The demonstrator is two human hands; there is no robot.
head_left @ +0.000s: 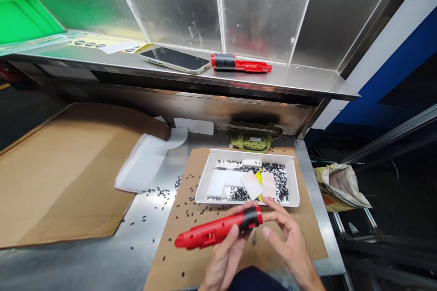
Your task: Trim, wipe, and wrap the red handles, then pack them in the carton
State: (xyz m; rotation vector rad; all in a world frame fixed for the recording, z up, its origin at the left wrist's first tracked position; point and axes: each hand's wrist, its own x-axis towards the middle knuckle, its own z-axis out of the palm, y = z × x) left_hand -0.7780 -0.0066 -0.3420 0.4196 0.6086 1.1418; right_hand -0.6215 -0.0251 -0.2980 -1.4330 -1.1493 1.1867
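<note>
My left hand (pixel 227 252) is closed round a red and black plastic housing (pixel 215 231), a long tube-like part with a black collar and a red rim at its right end. The part is tilted slightly, its rounded tip pointing left. Beside the collar end is my right hand (pixel 290 238), with thumb and fingers apart; whether a fingertip touches the rim I cannot tell. A small shiny metal piece (pixel 253 236) shows below the collar, partly hidden. Just beyond both hands lies a white tray (pixel 201 186) with many small black pieces (pixel 282 177), white pads (pixel 251 185) and a yellow item (pixel 259 175).
A similar red and black part (pixel 242 63) lies on the metal shelf (pixel 293 82) beside a phone (pixel 177 60). White sheets (pixel 141 163) rest on a big cardboard box (pixel 68 177) at left. A green pouch (pixel 254 138) is behind the tray. Black pieces litter the cardboard mat (pixel 177 241).
</note>
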